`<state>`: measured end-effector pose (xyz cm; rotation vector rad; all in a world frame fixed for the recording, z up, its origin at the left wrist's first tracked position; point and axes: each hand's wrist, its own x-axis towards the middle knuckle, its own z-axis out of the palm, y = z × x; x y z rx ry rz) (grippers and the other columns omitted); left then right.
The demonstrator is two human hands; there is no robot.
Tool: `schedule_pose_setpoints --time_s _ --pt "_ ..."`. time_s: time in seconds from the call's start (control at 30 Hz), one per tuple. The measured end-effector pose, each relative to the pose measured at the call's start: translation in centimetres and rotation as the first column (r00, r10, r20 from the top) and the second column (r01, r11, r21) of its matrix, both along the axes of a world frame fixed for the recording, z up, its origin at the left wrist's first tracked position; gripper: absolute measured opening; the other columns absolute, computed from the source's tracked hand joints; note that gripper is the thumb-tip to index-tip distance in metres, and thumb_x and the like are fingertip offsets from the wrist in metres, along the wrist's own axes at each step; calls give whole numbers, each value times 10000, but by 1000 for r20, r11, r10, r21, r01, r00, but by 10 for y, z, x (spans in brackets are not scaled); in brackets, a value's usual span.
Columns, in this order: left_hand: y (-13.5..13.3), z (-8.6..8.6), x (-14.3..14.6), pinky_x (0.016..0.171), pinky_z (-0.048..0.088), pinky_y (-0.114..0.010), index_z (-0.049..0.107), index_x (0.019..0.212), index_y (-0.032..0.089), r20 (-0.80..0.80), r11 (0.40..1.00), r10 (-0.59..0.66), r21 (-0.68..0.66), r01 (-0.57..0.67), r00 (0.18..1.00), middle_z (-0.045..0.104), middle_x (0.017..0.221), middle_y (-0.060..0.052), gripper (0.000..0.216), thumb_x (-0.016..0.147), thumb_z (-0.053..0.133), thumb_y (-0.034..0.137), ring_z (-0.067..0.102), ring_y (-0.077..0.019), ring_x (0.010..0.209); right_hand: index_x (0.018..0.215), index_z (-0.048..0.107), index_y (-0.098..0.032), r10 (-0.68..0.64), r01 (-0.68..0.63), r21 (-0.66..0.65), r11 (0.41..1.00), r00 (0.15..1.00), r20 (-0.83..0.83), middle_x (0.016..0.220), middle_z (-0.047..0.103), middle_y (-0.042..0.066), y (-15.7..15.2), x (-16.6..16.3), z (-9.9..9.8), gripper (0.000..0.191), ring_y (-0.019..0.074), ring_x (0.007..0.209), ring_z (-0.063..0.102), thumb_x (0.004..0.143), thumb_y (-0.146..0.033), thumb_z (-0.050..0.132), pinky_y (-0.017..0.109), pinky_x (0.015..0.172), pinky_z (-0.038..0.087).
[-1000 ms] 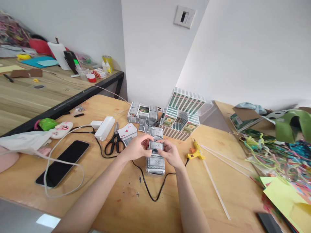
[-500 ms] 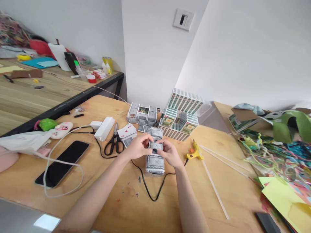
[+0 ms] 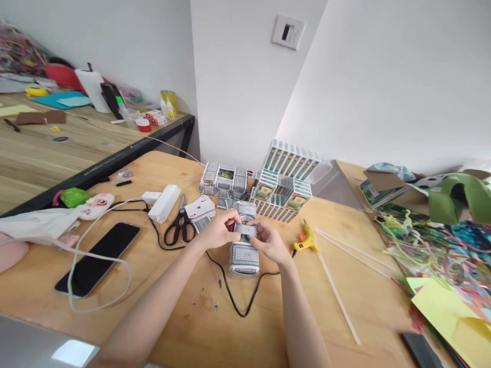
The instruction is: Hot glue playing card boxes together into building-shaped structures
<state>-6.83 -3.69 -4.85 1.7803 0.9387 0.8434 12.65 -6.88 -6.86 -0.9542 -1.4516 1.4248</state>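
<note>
A long model built of grey-backed playing cards [image 3: 244,258] lies lengthwise before me on the wooden table. Over its middle, a curved playing card [image 3: 245,229] is pinched at its left side by my left hand [image 3: 219,231] and at its right by my right hand [image 3: 269,240]. A small dark spot shows at the card's near edge, between my thumbs; what it is I cannot make out. Left of my left hand are black-handled scissors [image 3: 180,225] and loose playing cards [image 3: 200,207]. A yellow glue gun [image 3: 307,239] lies right of my right hand.
Behind the hands stand another card-built model [image 3: 223,179] and a stepped stack of green-and-white card boxes [image 3: 286,179]. A black cable [image 3: 245,313] loops nearer me. A phone [image 3: 98,259] and white charger [image 3: 165,203] lie left; clear glue sticks [image 3: 339,296] and coloured scraps [image 3: 441,306] lie right.
Both hands keep their hold on the card over the model, with only very slight finger movement. The whole view has shifted a little.
</note>
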Motion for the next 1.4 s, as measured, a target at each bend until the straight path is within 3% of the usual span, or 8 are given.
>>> schedule_pose_setpoints --time_s 0.33,0.57,0.83,1.13,1.4 --pt "-5 -9 -1 570 274 -222 503 842 192 59 999 33 -17 -32 998 308 652 72 247 618 570 111 328 -106 616 1096 539 -208 38 -36 -45 998 998 51 707 527 -37 1 12 2 424 89 590 507 722 -306 712 235 572 430" --pt "-6 -10 1 564 297 -218 511 857 193 77 999 34 -14 -33 996 332 653 69 253 626 575 111 346 -102 608 1033 561 -187 -7 7 -3 1000 996 84 678 498 -40 0 9 1 362 90 575 465 730 -339 689 243 550 396" --pt "-13 -5 -2 619 373 -228 574 982 198 71 994 30 -110 -22 997 488 799 24 309 676 613 181 449 -119 687 997 561 -192 -50 46 43 998 993 107 626 439 -64 -2 5 5 312 85 550 423 735 -315 676 225 512 357" --pt "-7 -4 4 599 361 -223 601 865 190 60 990 68 -124 -60 996 517 781 33 253 619 659 184 463 -123 680 984 557 -208 -39 31 72 997 993 110 649 456 -52 0 8 1 291 96 568 436 738 -312 674 233 529 369" --pt "-7 -6 7 598 347 -220 566 857 189 74 992 36 -123 -26 997 491 776 37 237 627 607 145 443 -121 674 1002 413 -246 65 -64 27 998 998 -17 701 510 -46 0 9 -2 387 91 560 439 749 -368 680 221 520 338"
